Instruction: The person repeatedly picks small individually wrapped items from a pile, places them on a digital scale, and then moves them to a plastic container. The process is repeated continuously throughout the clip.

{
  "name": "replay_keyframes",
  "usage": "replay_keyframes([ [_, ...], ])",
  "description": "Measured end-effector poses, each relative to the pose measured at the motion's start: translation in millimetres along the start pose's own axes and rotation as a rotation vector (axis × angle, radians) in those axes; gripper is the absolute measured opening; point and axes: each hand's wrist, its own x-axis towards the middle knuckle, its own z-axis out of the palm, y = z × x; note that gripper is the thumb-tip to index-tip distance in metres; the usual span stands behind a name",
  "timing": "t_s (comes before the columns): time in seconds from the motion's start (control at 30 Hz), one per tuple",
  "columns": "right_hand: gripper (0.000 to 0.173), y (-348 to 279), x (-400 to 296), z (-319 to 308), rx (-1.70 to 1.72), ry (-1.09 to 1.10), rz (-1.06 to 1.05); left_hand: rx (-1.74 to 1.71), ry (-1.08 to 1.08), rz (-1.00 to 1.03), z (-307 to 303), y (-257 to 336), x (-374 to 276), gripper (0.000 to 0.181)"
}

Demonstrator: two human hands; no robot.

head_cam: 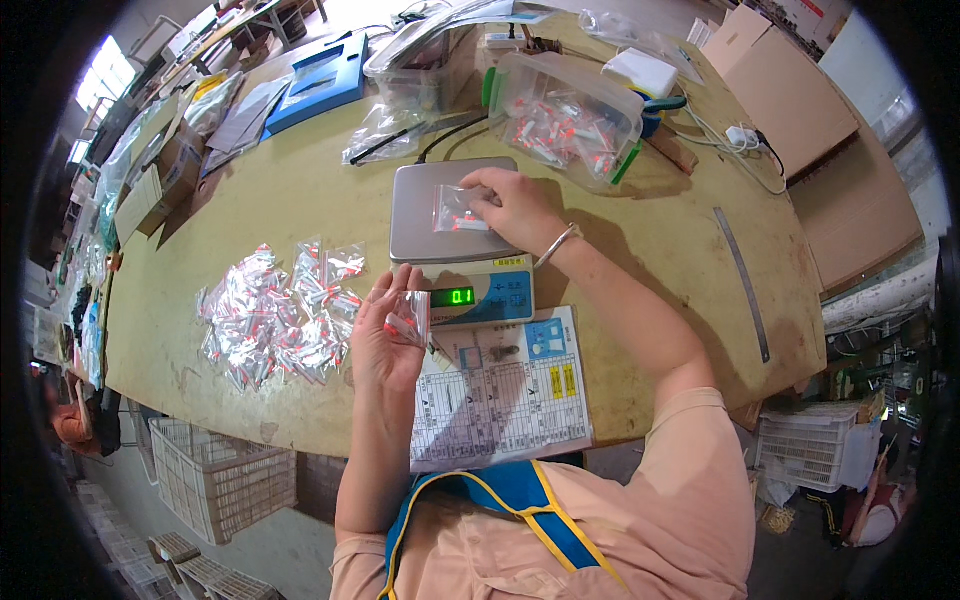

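In my left hand (391,352) is a small clear zip-lock bag (407,319) with white-and-red pieces inside, held up before the scale's display. My right hand (517,206) is over the steel pan of a digital weighing scale (414,217). Its fingers pinch the right side of a second zip-lock bag (452,206), which holds similar pieces. Green digits glow on the display (453,297). Left of the scale lies a heap of filled zip-lock bags (255,315), with a few more at its right edge.
Behind the scale, a clear plastic box (562,127) with green latches holds many bagged pieces. A printed sheet (502,405) lies at the table's front. A steel ruler (742,285) is at right, cardboard (795,105) beyond. A blue tray (319,82) sits far left.
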Motion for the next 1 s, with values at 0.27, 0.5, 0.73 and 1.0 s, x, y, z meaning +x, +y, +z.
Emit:
replay_keyframes([
  [0.27, 0.027, 7, -14, -21, -0.255, 0.236, -0.277, -0.225, 0.045, -0.036, -21, 23, -5, 0.049],
  [0.5, 0.029, -5, -39, -8, -0.414, 0.087, -0.549, -0.165, 0.056, 0.014, -23, 33, -10, 0.039],
  [0.73, 0.035, -25, -55, 8, -0.435, -0.013, -0.651, -0.181, 0.012, 0.021, -27, 41, -12, 0.036],
  [1.0, 0.028, 9, -20, -18, -0.538, -0.191, -0.430, -0.184, 0.018, 0.041, -22, 39, -15, 0.037],
])
